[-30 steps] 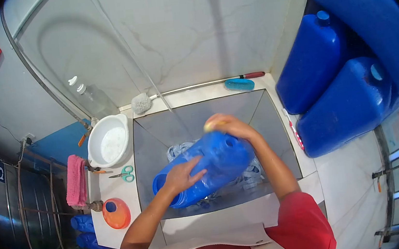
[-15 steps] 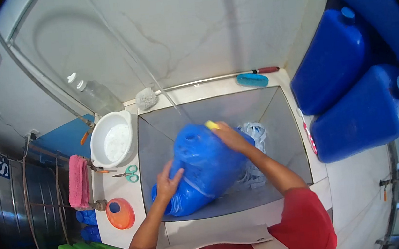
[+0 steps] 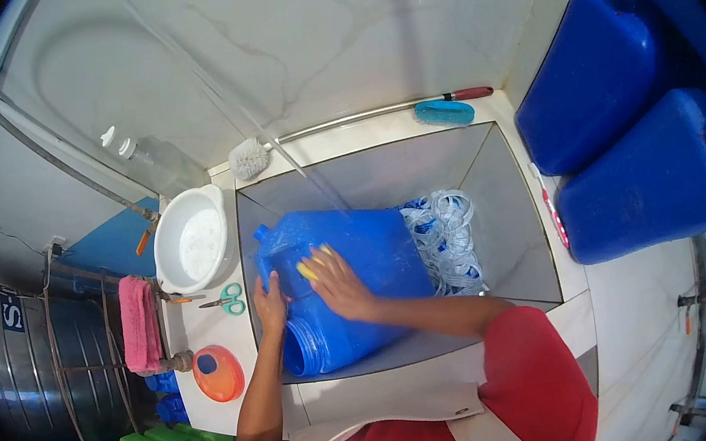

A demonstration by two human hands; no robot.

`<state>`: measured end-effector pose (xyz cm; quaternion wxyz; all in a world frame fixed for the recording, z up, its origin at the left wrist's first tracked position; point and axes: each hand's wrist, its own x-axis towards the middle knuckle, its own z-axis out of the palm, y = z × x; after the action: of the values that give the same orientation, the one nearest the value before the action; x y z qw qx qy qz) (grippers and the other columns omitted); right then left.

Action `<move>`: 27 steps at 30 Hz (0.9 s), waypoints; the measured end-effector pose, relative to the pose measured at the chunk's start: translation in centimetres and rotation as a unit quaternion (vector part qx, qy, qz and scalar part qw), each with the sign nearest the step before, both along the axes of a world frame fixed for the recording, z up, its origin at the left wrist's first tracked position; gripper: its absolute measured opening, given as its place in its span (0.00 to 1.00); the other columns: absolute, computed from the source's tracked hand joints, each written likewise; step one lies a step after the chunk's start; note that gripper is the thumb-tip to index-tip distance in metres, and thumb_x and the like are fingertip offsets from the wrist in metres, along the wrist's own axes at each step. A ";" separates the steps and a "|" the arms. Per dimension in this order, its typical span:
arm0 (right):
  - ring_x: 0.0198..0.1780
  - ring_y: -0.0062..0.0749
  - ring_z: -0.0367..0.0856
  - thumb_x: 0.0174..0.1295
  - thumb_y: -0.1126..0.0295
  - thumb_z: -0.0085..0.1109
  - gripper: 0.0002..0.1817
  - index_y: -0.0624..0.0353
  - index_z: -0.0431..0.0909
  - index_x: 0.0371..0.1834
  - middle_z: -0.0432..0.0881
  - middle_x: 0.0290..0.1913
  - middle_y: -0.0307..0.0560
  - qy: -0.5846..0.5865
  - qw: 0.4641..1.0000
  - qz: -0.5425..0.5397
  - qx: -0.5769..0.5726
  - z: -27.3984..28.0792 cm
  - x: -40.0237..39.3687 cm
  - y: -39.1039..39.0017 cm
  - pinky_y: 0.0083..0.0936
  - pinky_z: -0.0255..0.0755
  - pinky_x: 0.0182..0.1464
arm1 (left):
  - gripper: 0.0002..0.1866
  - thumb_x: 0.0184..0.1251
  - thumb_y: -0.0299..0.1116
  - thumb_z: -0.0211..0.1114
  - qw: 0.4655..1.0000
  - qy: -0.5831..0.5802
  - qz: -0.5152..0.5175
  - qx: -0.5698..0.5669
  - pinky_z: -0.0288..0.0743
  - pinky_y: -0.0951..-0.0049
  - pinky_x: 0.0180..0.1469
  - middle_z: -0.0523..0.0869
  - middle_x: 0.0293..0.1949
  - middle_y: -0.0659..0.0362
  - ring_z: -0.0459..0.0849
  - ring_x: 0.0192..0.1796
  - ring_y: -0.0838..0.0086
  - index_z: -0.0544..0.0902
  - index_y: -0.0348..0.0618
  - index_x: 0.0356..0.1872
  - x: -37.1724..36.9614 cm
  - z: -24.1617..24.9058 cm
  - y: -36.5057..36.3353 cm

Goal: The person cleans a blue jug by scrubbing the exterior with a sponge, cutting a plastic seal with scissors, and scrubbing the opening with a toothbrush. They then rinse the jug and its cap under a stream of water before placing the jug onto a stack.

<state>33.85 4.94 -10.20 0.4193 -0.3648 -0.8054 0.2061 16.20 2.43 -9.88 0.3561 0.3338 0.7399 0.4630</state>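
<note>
Now rolled flat, the blue jug (image 3: 374,257) offers its broad side beneath the right grip (image 3: 338,286), pinching a yellow sponge (image 3: 306,270); left grip (image 3: 272,305) clasps the jug's handle (image 3: 262,267)

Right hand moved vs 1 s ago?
Yes: the right hand has moved left and nearer the person, judged against the sink, ending closer to its left edge.

This is a wash area, shown by the grey sink (image 3: 514,234) set into a pale bench (image 3: 241,340), long-handled brush (image 3: 250,157), white basin (image 3: 196,280) and 2 capped blue jerrycans (image 3: 588,79).
</note>
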 end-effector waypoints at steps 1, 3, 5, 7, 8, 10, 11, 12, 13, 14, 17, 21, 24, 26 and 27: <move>0.57 0.57 0.66 0.63 0.68 0.46 0.15 0.66 0.70 0.50 0.72 0.49 0.61 -0.017 0.999 -0.023 0.024 0.0 -0.2 2.9 0.43 0.59 0.59 | 0.16 0.66 0.42 0.57 1.000 0.023 0.006 0.003 0.67 0.78 0.18 0.73 0.18 0.62 0.71 0.15 0.80 0.76 0.37 0.40 -0.2 -0.1 -0.2; 0.48 0.54 0.71 0.63 0.68 0.44 0.11 0.63 0.73 0.41 0.75 0.40 0.59 -0.016 0.994 -0.111 0.004 -5.0 0.3 8.8 0.44 0.65 0.51 | 0.16 0.66 0.42 0.57 1.000 0.024 0.014 0.004 0.67 0.78 0.18 0.73 0.18 0.62 0.71 0.16 0.80 0.76 0.36 0.40 0.1 0.4 0.0; 0.42 0.52 0.73 0.63 0.67 0.44 0.11 0.64 0.74 0.38 0.74 0.36 0.59 0.006 0.958 -0.219 -0.185 -11.3 4.9 10.0 0.44 0.67 0.45 | 0.16 0.66 0.42 0.57 0.999 0.026 0.020 -0.003 0.67 0.77 0.18 0.73 0.18 0.62 0.71 0.16 0.80 0.76 0.36 0.41 0.2 0.5 -0.2; 0.44 0.54 0.72 0.63 0.63 0.46 0.16 0.66 0.72 0.43 0.73 0.37 0.60 -0.168 0.922 -0.289 -0.193 -20.5 8.9 5.8 0.48 0.64 0.44 | 0.17 0.66 0.42 0.58 0.998 0.052 0.030 -0.012 0.68 0.77 0.19 0.73 0.18 0.62 0.71 0.17 0.80 0.76 0.36 0.41 0.2 0.2 -0.1; 0.45 0.55 0.71 0.63 0.61 0.47 0.18 0.67 0.71 0.46 0.73 0.39 0.61 -0.220 0.894 -0.367 -0.133 -24.4 9.3 2.9 0.50 0.62 0.45 | 0.17 0.66 0.42 0.58 0.998 0.048 0.032 -0.012 0.68 0.77 0.19 0.73 0.18 0.62 0.71 0.17 0.80 0.76 0.36 0.41 0.2 0.3 0.1; 0.56 0.58 0.66 0.62 0.58 0.48 0.24 0.69 0.67 0.53 0.69 0.49 0.68 -0.234 0.888 -0.228 -0.323 -13.4 6.4 -3.2 0.53 0.58 0.56 | 0.18 0.66 0.43 0.58 0.999 0.038 0.024 -0.008 0.68 0.77 0.19 0.74 0.18 0.61 0.72 0.17 0.79 0.76 0.35 0.43 0.2 0.3 -0.1; 0.61 0.57 0.61 0.63 0.59 0.48 0.25 0.69 0.65 0.56 0.65 0.54 0.69 -0.131 0.946 -0.188 -0.228 -10.5 3.9 -5.4 0.54 0.52 0.61 | 0.18 0.66 0.43 0.58 0.999 0.036 0.024 -0.014 0.68 0.77 0.19 0.74 0.18 0.61 0.72 0.17 0.79 0.76 0.35 0.43 0.1 0.1 -0.3; 0.65 0.56 0.57 0.63 0.59 0.48 0.27 0.69 0.63 0.59 0.62 0.60 0.70 -0.024 0.981 -0.143 -0.126 -8.1 1.9 -7.0 0.54 0.47 0.66 | 0.19 0.65 0.43 0.58 0.999 0.034 0.015 -0.009 0.68 0.77 0.19 0.74 0.19 0.61 0.72 0.17 0.79 0.75 0.34 0.45 -0.2 0.0 -0.4; 0.65 0.60 0.55 0.65 0.64 0.45 0.23 0.67 0.63 0.59 0.62 0.60 0.68 0.007 0.996 -0.044 -0.083 -3.6 0.7 -6.2 0.53 0.45 0.68 | 0.20 0.65 0.43 0.58 0.999 0.033 0.008 0.002 0.67 0.77 0.19 0.75 0.20 0.60 0.72 0.17 0.79 0.75 0.33 0.46 -0.2 -0.1 -0.3; 0.66 0.64 0.54 0.67 0.68 0.42 0.20 0.66 0.62 0.60 0.63 0.60 0.67 0.039 0.997 0.057 -0.034 0.1 -0.1 -3.2 0.51 0.43 0.69 | 0.20 0.65 0.43 0.58 0.999 0.033 0.011 0.007 0.67 0.77 0.19 0.75 0.20 0.60 0.72 0.17 0.79 0.75 0.33 0.46 -0.1 -0.1 -0.1; 0.58 0.53 0.66 0.65 0.65 0.44 0.16 0.65 0.72 0.49 0.73 0.51 0.61 -0.033 0.996 -0.068 -0.046 -2.7 -1.7 7.3 0.46 0.58 0.60 | 0.21 0.65 0.43 0.58 0.998 0.043 0.031 -0.018 0.68 0.76 0.19 0.76 0.21 0.59 0.73 0.17 0.79 0.75 0.32 0.48 -0.2 -0.1 -0.2; 0.36 0.51 0.77 0.65 0.59 0.42 0.17 0.61 0.75 0.40 0.79 0.36 0.54 -0.205 0.902 -0.257 -0.278 -19.4 8.2 10.5 0.49 0.67 0.43 | 0.21 0.66 0.43 0.57 0.997 0.068 0.034 0.001 0.69 0.75 0.20 0.77 0.22 0.57 0.73 0.16 0.76 0.75 0.31 0.48 0.0 -0.1 -0.2; 0.49 0.51 0.72 0.64 0.63 0.43 0.16 0.61 0.77 0.43 0.74 0.47 0.60 -0.238 0.852 -0.388 -0.257 -19.6 9.8 1.7 0.42 0.66 0.50 | 0.21 0.66 0.43 0.57 0.998 0.057 0.031 -0.005 0.70 0.74 0.21 0.78 0.23 0.56 0.74 0.17 0.75 0.75 0.33 0.47 0.4 0.1 -0.3; 0.53 0.51 0.68 0.61 0.68 0.50 0.15 0.62 0.76 0.48 0.70 0.49 0.60 -0.188 0.891 -0.254 -0.325 -13.8 8.5 -0.7 0.38 0.65 0.53 | 0.19 0.66 0.45 0.57 0.998 0.050 0.027 0.010 0.70 0.76 0.20 0.76 0.21 0.60 0.73 0.17 0.78 0.77 0.38 0.47 -0.2 -0.6 -0.3; 0.52 0.50 0.69 0.60 0.70 0.51 0.15 0.62 0.76 0.49 0.71 0.48 0.58 -0.085 0.939 -0.190 -0.273 -9.7 6.7 -1.5 0.37 0.65 0.54 | 0.19 0.66 0.45 0.57 0.998 0.050 0.043 0.013 0.70 0.76 0.20 0.76 0.21 0.60 0.73 0.17 0.78 0.77 0.38 0.47 -0.4 -0.6 -0.3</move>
<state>40.51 3.47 -19.91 0.2645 -0.6279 -0.6665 0.3027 15.82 2.09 -10.44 0.2938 0.3292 0.7646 0.4697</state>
